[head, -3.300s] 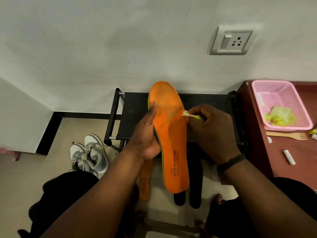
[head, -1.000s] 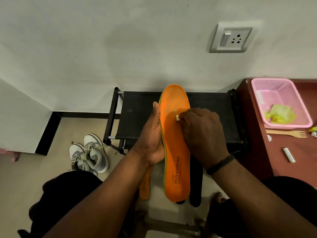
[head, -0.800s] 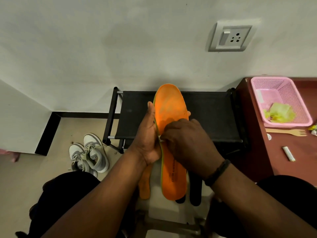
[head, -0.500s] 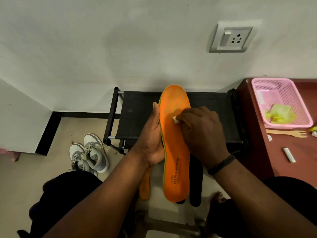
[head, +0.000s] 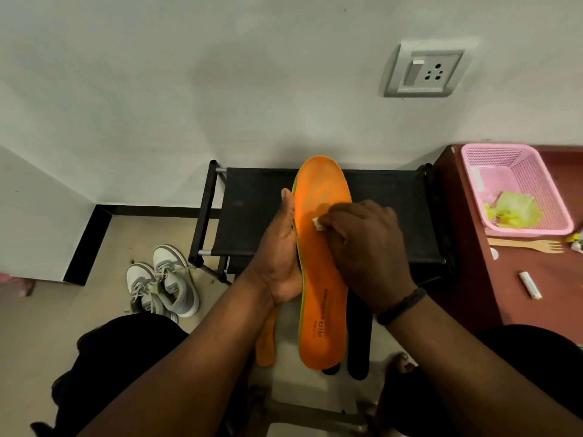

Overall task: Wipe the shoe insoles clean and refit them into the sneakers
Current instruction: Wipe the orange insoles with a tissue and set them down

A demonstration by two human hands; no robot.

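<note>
1. Orange insole point(head: 321, 279), green-edged, toe at 12 o'clock, pale scuffs near toe.
2. Left hand point(head: 280, 257) grips its 9 o'clock edge.
3. Right hand point(head: 366, 247) pinches a wipe point(head: 318, 223) against it.

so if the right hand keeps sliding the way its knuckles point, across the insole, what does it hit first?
Likely the left hand's thumb, hooked over the orange insole edge beside the right hand; depth unclear.

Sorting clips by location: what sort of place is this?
Probably a home corner by the wall: a black shoe rack, sneakers on the tiled floor, and a wall socket.
</note>
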